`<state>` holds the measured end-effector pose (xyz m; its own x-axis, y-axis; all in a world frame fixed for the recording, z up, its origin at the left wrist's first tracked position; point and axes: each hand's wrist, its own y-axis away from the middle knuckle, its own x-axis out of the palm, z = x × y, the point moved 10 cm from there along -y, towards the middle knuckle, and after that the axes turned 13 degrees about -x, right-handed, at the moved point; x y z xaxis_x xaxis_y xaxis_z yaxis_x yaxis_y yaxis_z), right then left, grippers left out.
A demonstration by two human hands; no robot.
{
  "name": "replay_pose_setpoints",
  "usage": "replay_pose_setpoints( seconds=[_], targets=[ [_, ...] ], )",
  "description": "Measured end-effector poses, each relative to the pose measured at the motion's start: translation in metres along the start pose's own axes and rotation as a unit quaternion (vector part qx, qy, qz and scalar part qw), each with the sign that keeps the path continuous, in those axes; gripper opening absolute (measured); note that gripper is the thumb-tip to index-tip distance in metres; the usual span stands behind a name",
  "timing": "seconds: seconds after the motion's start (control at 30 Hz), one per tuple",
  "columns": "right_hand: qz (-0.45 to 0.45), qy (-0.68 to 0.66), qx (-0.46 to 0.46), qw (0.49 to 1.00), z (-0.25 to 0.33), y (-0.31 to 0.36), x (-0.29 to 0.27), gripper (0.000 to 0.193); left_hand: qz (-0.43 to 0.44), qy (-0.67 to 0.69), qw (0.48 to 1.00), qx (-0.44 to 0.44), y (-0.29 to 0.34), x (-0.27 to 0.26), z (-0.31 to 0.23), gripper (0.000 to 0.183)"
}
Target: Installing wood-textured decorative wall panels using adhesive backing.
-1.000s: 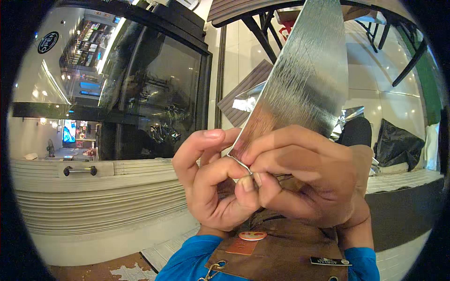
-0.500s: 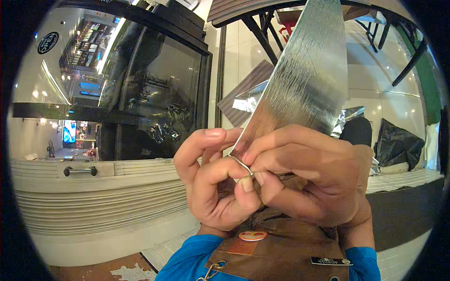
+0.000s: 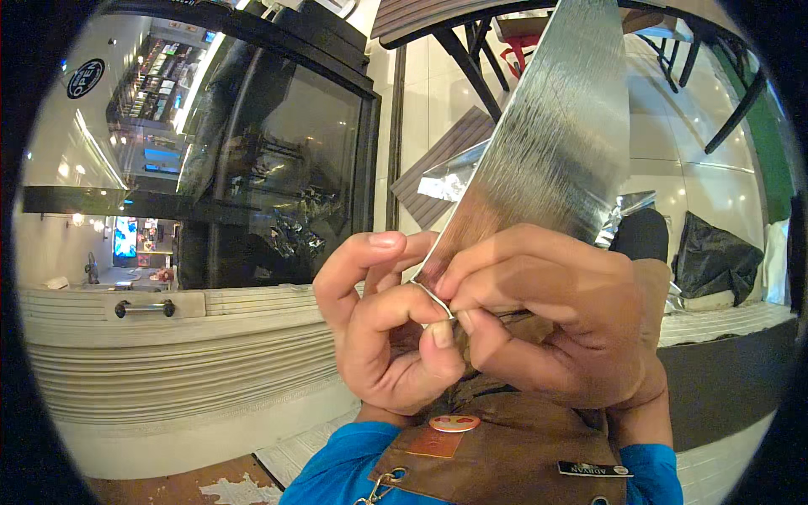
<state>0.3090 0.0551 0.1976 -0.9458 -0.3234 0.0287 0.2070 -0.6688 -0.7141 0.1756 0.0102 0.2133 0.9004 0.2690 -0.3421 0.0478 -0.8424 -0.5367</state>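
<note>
A long, shiny sheet of aluminium foil (image 3: pixel 555 126) stretches away from me toward the far table, its near end narrowing between my fingers. My left hand (image 3: pixel 383 332) pinches the near left corner between thumb and index finger, its other fingers curled loosely. Close beside it, my right hand (image 3: pixel 555 324) grips the same edge, fingertips and thumb pressed together. The edge between both thumbs looks folded into a thin pale strip. Part of the foil's near end is hidden behind my right hand. Below the hands is my brown apron (image 3: pixel 505 459).
Another shiny foil piece (image 3: pixel 439 187) shows left of the sheet, and crumpled foil (image 3: pixel 629 204) to its right. A black plastic bag (image 3: pixel 715 259) lies at the right. A dark-framed glass panel (image 3: pixel 295 143) stands on the left, and a black-legged table (image 3: pixel 412 21) at the far side.
The foil's far part has shifted slightly to the right. Both hands keep the same pinch in nearly the same place.
</note>
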Motion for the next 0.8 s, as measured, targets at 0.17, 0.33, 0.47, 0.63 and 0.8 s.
replay_pose_setpoints(
  seconds=[0.17,0.33,0.47,0.63,0.8],
  targets=[
    [0.005,-0.005,-0.008,1.000,0.0002,-0.0006,-0.0011,0.008,0.007,0.006,1.000,-0.008,0.0009,0.0014,0.0015,0.010],
    [0.015,0.006,0.002,1.000,0.0012,0.0006,0.0010,0.009,0.008,0.018,1.000,-0.009,0.0020,0.0020,0.0028,0.010],
    [0.011,0.012,0.006,1.000,0.0004,0.0012,0.0025,0.009,0.007,0.013,1.000,-0.022,0.0025,0.0015,0.0057,0.010],
    [0.022,0.016,0.012,1.000,-0.0013,0.0021,0.0055,0.011,0.003,0.028,0.999,-0.023,0.0020,-0.0008,0.0068,0.010],
    [0.021,0.026,0.015,0.999,-0.0013,0.0027,0.0059,0.013,-0.002,0.040,0.999,-0.036,0.0027,-0.0014,0.0094,0.010]
  ],
)
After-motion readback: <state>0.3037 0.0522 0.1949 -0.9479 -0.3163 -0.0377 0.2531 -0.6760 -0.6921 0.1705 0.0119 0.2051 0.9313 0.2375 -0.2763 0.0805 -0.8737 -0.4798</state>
